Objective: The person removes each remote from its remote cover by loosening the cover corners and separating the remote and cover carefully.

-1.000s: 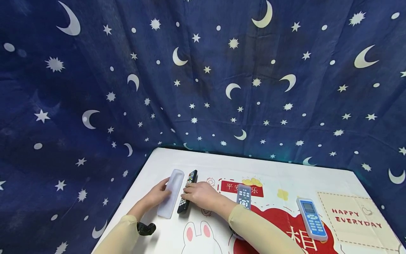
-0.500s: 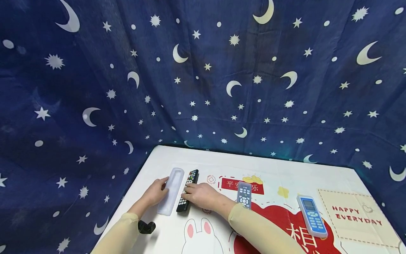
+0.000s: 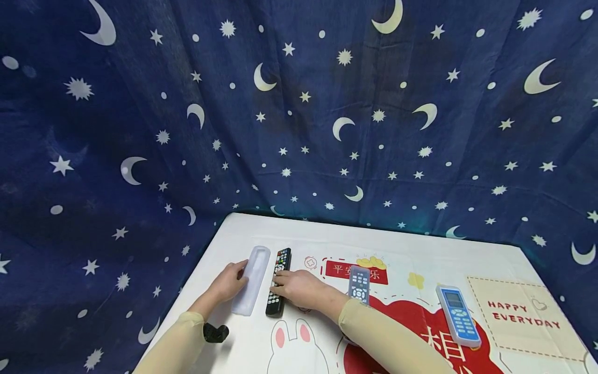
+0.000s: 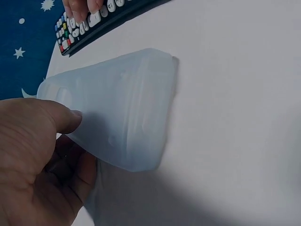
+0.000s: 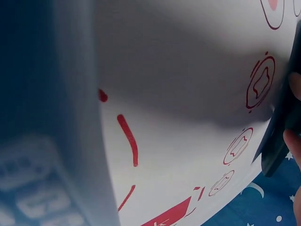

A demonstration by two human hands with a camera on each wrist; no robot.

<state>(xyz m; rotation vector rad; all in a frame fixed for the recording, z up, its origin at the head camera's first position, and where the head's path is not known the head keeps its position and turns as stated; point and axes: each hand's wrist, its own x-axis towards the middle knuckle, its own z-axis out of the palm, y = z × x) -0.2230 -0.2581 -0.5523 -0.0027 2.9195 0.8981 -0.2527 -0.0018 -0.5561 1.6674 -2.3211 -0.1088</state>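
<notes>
A translucent, pale silicone remote cover [image 3: 254, 275] lies at the left of the table, its long opening not visible from above in the left wrist view. My left hand [image 3: 228, 283] pinches its left side, thumb over the top surface and fingers underneath. Just to the right is a black remote control [image 3: 275, 307] with white and coloured buttons, roughly parallel to the cover. My right hand [image 3: 301, 288] holds it from the right, fingertips across the buttons. In the right wrist view, part of the right hand [image 5: 295, 141] shows at the dark remote's edge.
A grey remote [image 3: 359, 284] in a clear cover lies partly behind my right sleeve [image 3: 388, 337]. Further right is a blue-and-white remote [image 3: 460, 317]. The printed white table [image 3: 317, 234] ends at a starry blue curtain [image 3: 299, 130].
The black remote's near end has swung slightly right, away from the cover, with my right hand on it. My left hand and the cover stay nearly in place.
</notes>
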